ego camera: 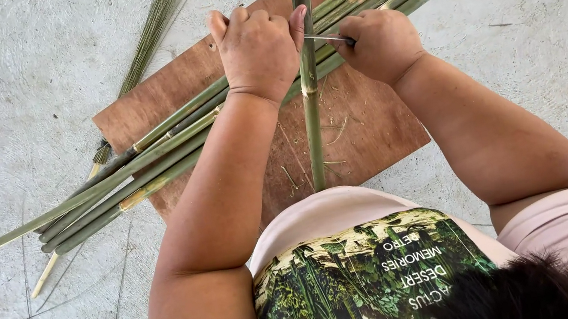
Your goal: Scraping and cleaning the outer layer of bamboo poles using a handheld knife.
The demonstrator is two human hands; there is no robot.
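Left hand closed around the upright bamboo stick, fingers wrapped on its far side, thumb pressed against the stalk near its top. Right hand clenched on the handle of a knife; the thin metal blade runs sideways from the fist and meets the stick just beside the left thumb. Handle itself hidden inside the fist.

Stick stands roughly vertical in view, green with a pale cut top end, its lower end coming down toward the person's body over the plywood board. A node ring shows on the stalk just below the left hand.

Behind the stick, a bundle of bamboo lengths lies slantwise across the board, crossing under both hands; its cut ends reach past the board's far right corner, and its other ends stretch well off the board's left edge onto the concrete floor. Some lengths show yellowish scraped patches.

Thin green slivers fan out on the floor beyond the board's left side. A few loose shavings lie on the board close to the stick's lower half. More fine strands lie scattered on the floor left of the bundle.
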